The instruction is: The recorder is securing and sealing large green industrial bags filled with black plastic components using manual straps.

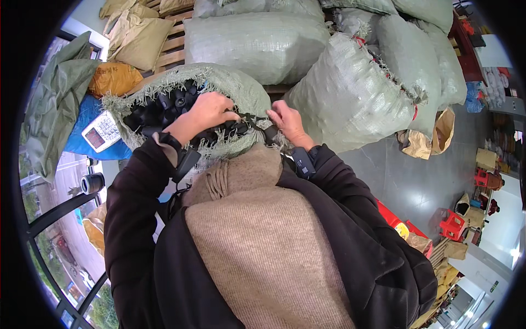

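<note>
Looking down over a person's chest, in a tan knit top and dark jacket, in a storage room with a grey floor [405, 181]. Both hands work at an open woven sack [230, 88] full of black tubular parts [164, 107]. The left hand [205, 112] is curled inside the frayed mouth, gripping some black parts. The right hand [287, 123] pinches the sack's rim, fingers closed on the fabric. Beyond the hands, stuffed grey-green sacks [350, 93] crowd close on wooden pallets. Left of the left hand lie a calculator [101, 131] and blue sheet. Open floor stretches right of the right hand, toward red stools [452, 225].
</note>
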Motion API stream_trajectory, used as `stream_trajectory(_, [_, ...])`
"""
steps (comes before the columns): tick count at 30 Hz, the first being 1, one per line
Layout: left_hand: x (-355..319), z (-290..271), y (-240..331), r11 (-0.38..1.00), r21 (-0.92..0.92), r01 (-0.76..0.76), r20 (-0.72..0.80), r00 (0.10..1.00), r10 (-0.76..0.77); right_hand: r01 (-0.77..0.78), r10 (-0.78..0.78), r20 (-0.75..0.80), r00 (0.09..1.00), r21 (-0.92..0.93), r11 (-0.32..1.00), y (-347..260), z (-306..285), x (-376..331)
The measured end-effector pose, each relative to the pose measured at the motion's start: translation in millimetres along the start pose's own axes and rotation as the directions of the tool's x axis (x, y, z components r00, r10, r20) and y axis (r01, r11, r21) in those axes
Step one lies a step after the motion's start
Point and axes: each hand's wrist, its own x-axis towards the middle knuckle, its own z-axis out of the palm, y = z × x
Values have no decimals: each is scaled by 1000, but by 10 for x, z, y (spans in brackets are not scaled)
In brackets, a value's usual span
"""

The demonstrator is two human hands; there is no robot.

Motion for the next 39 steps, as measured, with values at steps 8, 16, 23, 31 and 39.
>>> stream_trajectory(8, [-79, -159, -151, 991, 28, -130, 153, 980, 124, -33, 63, 71, 995, -364, 931, 418, -95, -509])
stream_trajectory(16, [-143, -242, 47, 991, -34, -132, 44, 990, 133, 224, -110, 311, 944, -360, 906, 372, -299, -668])
stream_trajectory(23, [24, 21, 300, 99, -961, 260, 275, 940, 203, -155, 241, 269, 933, -305, 940, 485, 4, -608])
stream_trajectory(31, [-64, -30, 253, -81, -855, 512, 517, 852, -84, -232, 444, 255, 859, -580, 781, 758, 18, -441])
stream_trajectory(39, [-159, -84, 168, -88, -829, 553, 560, 821, -110, -269, 460, 248, 852, -548, 792, 887, 129, -434])
